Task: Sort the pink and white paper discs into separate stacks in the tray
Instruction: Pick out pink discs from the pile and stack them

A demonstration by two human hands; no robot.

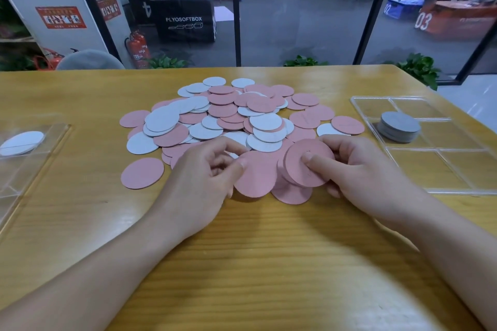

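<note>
Right hand [357, 166] grips a small stack of pink discs [309, 162], thumb across its face. Left hand [204, 169] pinches the edge of another pink disc [256, 177], just left of the stack. Clear tray [443, 169] lies right, nearer the right hand.

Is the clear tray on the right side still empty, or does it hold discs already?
Not empty. The clear tray holds one stack of discs in a middle compartment; they look grey-white. Its other visible compartments hold nothing.
</note>
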